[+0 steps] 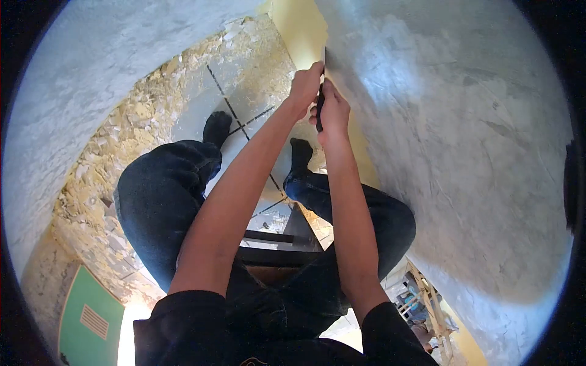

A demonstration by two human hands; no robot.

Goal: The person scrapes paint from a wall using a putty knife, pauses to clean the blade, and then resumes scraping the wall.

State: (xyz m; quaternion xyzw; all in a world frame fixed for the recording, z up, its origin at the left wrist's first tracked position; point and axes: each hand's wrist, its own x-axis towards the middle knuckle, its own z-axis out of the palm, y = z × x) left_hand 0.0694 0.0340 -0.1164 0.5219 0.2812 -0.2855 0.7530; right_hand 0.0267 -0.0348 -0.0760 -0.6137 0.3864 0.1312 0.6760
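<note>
A scraper with a black handle [320,111] is held up against the wall on the right. My right hand [334,111] is closed round the handle. My left hand [306,87] is closed higher up, by the thin blade [324,55], which I see nearly edge-on. The blade touches the wall, close to where a strip of yellow paint [300,30] meets the bare grey surface [452,122]. How the left fingers sit on the blade is partly hidden.
Paint flakes [143,116] litter the tiled floor [253,100] along the left wall. I sit on a dark stool [274,256], knees apart, feet on the tiles. A green door [91,317] stands at lower left. A wooden frame [427,299] and clutter lie behind me at lower right.
</note>
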